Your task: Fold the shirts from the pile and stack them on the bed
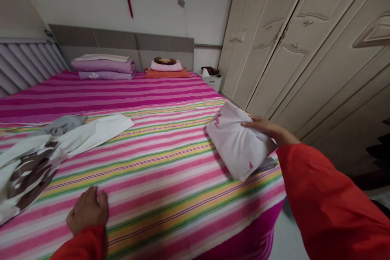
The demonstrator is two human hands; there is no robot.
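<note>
The bed (152, 150), spread with a sheet striped in pink, yellow and green, fills most of the view. A cream wardrobe (304, 48) stands along the bed's right side. On the bed's left part lies a loose heap of garments (33, 162) (white, with brown patches and a grey piece). At the head of the bed sits a stack of purple bedding (103, 67). Near the bed's right edge the folded white cloth (239, 146) is held tilted, one end raised off the sheet. The right hand (265, 127) grips its far edge, fingers closed over the top. The left hand (88, 210) rests on the bed's near edge, loosely curled, holding nothing.
</note>
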